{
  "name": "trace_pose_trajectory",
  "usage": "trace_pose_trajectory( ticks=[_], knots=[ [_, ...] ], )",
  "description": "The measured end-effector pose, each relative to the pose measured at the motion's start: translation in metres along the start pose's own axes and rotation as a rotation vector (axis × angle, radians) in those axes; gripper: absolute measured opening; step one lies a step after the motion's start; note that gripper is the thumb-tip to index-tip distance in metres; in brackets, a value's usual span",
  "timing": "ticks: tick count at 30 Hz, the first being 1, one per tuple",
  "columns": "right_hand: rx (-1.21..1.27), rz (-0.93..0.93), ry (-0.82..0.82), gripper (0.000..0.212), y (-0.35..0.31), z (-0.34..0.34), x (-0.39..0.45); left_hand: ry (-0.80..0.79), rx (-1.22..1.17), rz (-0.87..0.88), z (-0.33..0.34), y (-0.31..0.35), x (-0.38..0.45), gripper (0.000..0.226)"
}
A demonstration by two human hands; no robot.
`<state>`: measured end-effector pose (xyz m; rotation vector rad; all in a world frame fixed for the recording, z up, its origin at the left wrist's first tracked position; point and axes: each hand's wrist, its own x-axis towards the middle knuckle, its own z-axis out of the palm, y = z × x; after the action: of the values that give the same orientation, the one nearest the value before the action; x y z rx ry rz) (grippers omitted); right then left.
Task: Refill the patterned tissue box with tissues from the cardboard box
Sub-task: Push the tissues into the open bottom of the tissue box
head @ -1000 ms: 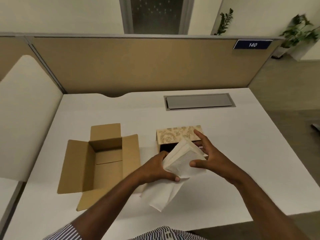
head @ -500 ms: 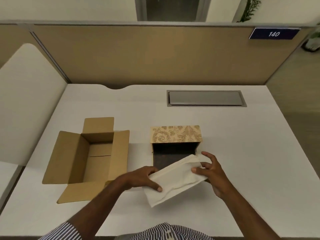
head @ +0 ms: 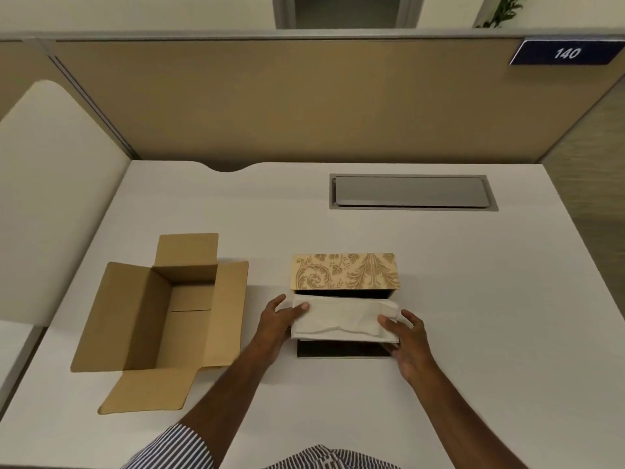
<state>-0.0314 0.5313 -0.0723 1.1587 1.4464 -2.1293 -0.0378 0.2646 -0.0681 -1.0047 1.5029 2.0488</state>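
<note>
The patterned tissue box point(head: 345, 272) stands open on the white desk, gold floral lid tipped up at the back, dark inside showing at its near edge. A white stack of tissues point(head: 343, 319) lies level across the box's opening. My left hand point(head: 279, 321) grips the stack's left end and my right hand point(head: 406, 336) grips its right end. The brown cardboard box point(head: 169, 316) sits to the left with all flaps spread and nothing visible inside.
A grey cable hatch point(head: 411, 192) is set into the desk behind the tissue box. A tan partition point(head: 304, 103) with a blue "140" sign point(head: 566, 53) closes off the back. A white side panel point(head: 50, 184) stands at the left.
The tissue stack went from tilted and drooping in front of the box to flat and level over the box's opening. Both hands moved forward with it and out to its ends.
</note>
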Motion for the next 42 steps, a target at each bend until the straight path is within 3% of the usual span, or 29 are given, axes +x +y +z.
trace_pose_trajectory(
  ticks=[18, 25, 34, 42],
  knots=[
    [0.005, 0.022, 0.019, 0.08, 0.0, 0.004, 0.032, 0.173, 0.125, 0.14, 0.018, -0.005, 0.03, 0.068],
    [-0.102, -0.057, 0.067, 0.073, -0.003, 0.011, 0.032, 0.238, 0.166, 0.162, 0.021, -0.012, 0.033, 0.053],
    [-0.18, -0.076, 0.132, 0.071, -0.009, 0.02, 0.04, 0.297, 0.276, 0.177, 0.025, -0.013, 0.041, 0.052],
    [-0.102, -0.043, 0.143, 0.072, -0.001, 0.017, 0.044, 0.259, 0.133, 0.193, 0.025, -0.018, 0.031, 0.039]
  ],
)
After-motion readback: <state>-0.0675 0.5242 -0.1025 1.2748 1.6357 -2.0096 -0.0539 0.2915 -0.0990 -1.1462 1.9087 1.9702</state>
